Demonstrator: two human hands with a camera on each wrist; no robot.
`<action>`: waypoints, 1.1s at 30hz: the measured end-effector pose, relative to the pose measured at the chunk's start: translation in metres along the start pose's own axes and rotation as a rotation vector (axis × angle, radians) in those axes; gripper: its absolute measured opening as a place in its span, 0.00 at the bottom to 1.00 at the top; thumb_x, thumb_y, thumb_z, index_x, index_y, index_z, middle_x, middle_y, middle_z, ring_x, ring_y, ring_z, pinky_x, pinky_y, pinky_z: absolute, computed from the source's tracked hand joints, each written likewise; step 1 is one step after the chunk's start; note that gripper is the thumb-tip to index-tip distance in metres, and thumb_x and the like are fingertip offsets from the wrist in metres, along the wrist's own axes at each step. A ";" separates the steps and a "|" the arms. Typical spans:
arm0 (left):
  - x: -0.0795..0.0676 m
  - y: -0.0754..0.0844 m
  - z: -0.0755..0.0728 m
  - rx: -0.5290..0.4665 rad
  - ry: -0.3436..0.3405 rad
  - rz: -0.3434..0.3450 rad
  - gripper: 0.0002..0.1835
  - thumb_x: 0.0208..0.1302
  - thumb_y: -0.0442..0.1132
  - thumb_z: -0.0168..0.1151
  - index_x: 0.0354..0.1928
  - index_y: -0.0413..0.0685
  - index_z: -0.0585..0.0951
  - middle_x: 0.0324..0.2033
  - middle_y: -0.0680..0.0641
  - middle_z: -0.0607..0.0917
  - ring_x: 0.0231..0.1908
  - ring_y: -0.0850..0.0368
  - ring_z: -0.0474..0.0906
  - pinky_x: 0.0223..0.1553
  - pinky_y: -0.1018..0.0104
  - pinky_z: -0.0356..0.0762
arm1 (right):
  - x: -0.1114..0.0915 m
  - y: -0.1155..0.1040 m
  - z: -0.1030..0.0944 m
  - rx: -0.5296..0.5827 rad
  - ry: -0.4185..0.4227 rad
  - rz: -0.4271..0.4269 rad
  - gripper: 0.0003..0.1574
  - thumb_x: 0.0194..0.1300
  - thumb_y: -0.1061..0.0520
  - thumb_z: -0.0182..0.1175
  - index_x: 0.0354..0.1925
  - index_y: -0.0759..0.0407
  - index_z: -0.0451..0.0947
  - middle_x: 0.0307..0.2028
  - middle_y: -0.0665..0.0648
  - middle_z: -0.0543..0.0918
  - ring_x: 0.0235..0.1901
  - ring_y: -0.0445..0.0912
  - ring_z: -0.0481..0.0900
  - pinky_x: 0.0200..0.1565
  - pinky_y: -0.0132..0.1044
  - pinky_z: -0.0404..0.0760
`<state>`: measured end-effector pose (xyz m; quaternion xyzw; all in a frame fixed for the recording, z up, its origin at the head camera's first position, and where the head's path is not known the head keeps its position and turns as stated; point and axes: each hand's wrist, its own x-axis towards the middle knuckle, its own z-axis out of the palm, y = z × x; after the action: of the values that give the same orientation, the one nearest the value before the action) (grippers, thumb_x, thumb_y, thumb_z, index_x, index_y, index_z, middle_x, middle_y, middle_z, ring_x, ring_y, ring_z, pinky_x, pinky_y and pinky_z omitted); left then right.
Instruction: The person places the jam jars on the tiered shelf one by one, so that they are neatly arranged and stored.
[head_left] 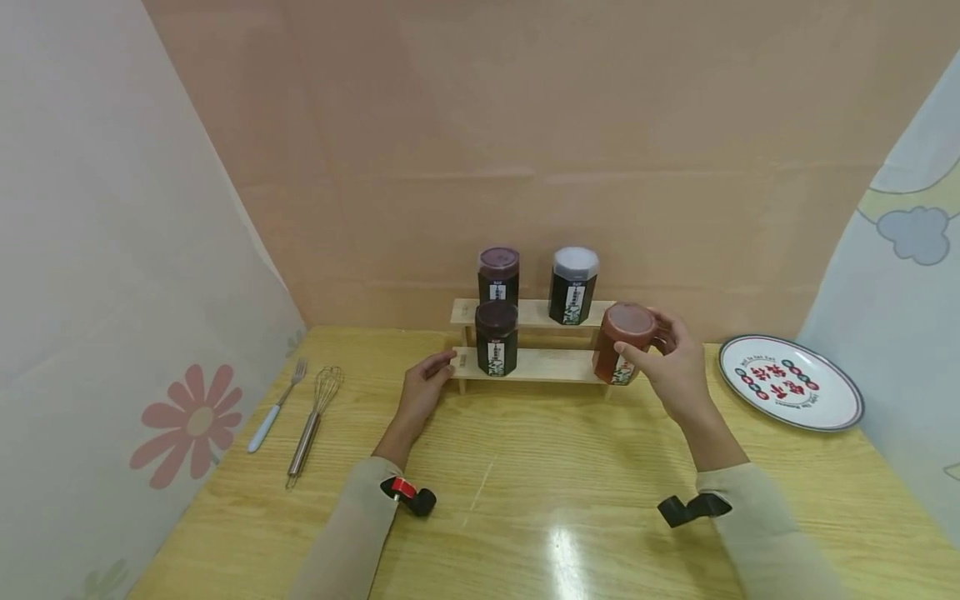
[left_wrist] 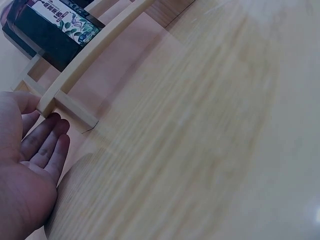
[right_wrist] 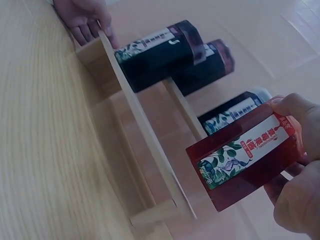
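My right hand (head_left: pixel 678 367) grips a red hexagonal jar (head_left: pixel 626 337), thumb on one side and fingers on the other. The jar is over the right end of the lower step of a two-step wooden rack (head_left: pixel 555 364); in the right wrist view its base shows close to that step. My left hand (head_left: pixel 423 392) pinches the left end of the lower step, thumb on top and fingers below in the left wrist view. A dark jar (head_left: pixel 497 342) stands on the lower step's left part. Another dark jar (head_left: pixel 498 271) and a white-lidded jar (head_left: pixel 574 287) stand on the upper step.
A fork (head_left: pixel 276 408) with a pale handle and a metal whisk (head_left: pixel 313 425) lie on the wooden table (head_left: pixel 525 467) at the left. An oval white plate (head_left: pixel 847 412) with red lettering is at the right. Papered walls (head_left: pixel 465 125) enclose the table's back and sides.
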<state>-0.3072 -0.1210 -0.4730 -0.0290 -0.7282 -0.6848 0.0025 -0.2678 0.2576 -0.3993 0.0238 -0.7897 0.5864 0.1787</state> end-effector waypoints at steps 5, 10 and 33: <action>0.011 -0.016 -0.001 -0.004 -0.001 -0.019 0.19 0.75 0.34 0.59 0.65 0.40 0.80 0.67 0.41 0.80 0.67 0.48 0.76 0.54 0.79 0.79 | -0.002 0.001 0.019 0.029 -0.052 -0.021 0.45 0.63 0.56 0.74 0.73 0.59 0.66 0.56 0.43 0.76 0.57 0.34 0.75 0.57 0.18 0.73; 0.018 -0.029 0.000 -0.017 0.017 -0.013 0.20 0.76 0.37 0.60 0.66 0.44 0.80 0.67 0.43 0.80 0.68 0.50 0.75 0.55 0.80 0.77 | -0.001 0.001 0.033 0.037 -0.084 0.001 0.46 0.63 0.55 0.75 0.73 0.59 0.66 0.59 0.50 0.77 0.58 0.36 0.75 0.59 0.21 0.73; 0.016 -0.033 -0.001 0.013 0.020 0.022 0.17 0.75 0.39 0.60 0.62 0.52 0.83 0.65 0.49 0.82 0.66 0.53 0.77 0.68 0.58 0.76 | 0.005 0.005 0.047 -0.017 -0.166 0.024 0.50 0.65 0.49 0.73 0.77 0.56 0.61 0.69 0.59 0.75 0.64 0.44 0.73 0.69 0.41 0.74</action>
<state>-0.3248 -0.1232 -0.5049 -0.0301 -0.7321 -0.6803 0.0173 -0.2853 0.2157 -0.4138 0.0616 -0.8069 0.5779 0.1058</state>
